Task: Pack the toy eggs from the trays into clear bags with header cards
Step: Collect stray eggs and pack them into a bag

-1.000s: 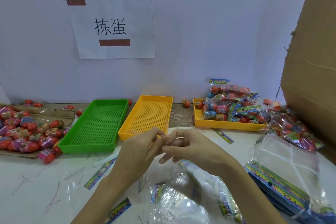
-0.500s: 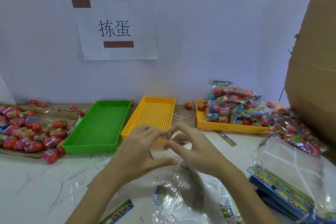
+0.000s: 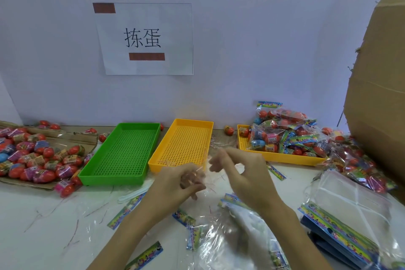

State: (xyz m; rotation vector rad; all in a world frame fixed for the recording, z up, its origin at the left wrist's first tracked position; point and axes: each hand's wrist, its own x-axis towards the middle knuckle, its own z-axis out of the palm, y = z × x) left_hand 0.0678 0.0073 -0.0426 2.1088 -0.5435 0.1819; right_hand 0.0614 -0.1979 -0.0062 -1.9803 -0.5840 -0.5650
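Loose toy eggs (image 3: 39, 160), mostly red, lie piled on flat cardboard at the left. The green tray (image 3: 111, 181) and the yellow tray (image 3: 157, 165) beside it hold no eggs. A clear bag (image 3: 219, 237) with a colourful header card lies crumpled on the white table under my wrists. My left hand (image 3: 182, 182) has curled fingers and pinches a thin pinkish strip. My right hand (image 3: 241, 171), blurred, is raised just right of it; thumb and forefinger pinch together, seemingly on the bag's clear film.
A second yellow tray (image 3: 285, 156) at the back right is heaped with packed bags (image 3: 285, 133), which spill further right. A stack of empty bags (image 3: 341, 215) lies at the front right. A large cardboard box (image 3: 381, 94) walls the right side. Thin strips and header cards litter the table.
My hands, which were pinched together above the bag, have drawn apart: the left dropped down and left with the strip, the right moved up and right.
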